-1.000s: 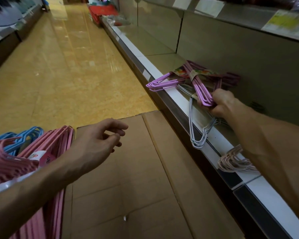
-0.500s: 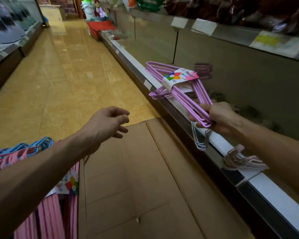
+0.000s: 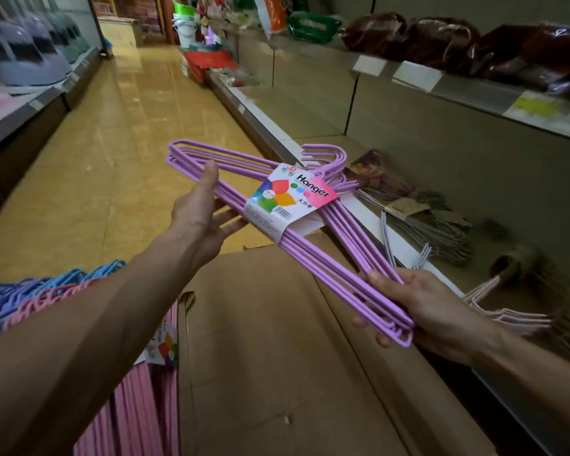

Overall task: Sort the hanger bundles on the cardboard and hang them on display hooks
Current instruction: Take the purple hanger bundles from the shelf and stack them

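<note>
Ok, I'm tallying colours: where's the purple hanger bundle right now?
Centre of the head view, the purple hanger bundle is held between the left hand and right hand, above the cardboard.

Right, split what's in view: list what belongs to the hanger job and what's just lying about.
Belongs to the job:
purple hanger bundle, held by left hand and right hand
pink and blue hanger bundles
cardboard
grey hanger bundles on the shelf

Lying about:
dark bagged goods on the upper shelf
white bucket
green basket
</note>
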